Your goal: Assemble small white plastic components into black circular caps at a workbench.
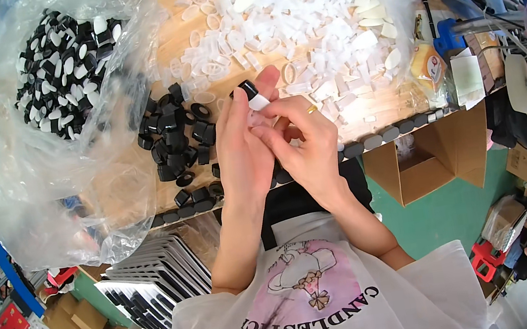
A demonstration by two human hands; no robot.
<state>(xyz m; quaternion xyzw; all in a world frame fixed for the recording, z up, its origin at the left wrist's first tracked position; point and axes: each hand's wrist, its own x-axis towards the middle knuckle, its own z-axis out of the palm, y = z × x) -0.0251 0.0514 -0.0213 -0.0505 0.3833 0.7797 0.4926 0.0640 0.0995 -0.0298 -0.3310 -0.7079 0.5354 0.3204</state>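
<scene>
My left hand [240,151] is closed around a small black plastic cap [248,88] above the table's near edge. A white plastic insert [258,102] sits against the cap's near side. My right hand [308,134], with a gold ring on one finger, pinches at the white insert from the right; its fingertips partly cover it. Loose black caps and rings [172,134] lie in a pile just left of my hands. Beyond my hands spreads a heap of translucent white plastic rings and pieces [296,16].
A clear plastic bag [94,169] at the left holds many black-and-white pieces [65,71]. Dark oval pieces line the table's front edge [372,141]. An open cardboard box [423,164] stands below at right, stacked panels [157,275] below at left. A blue clamp [447,35] is at far right.
</scene>
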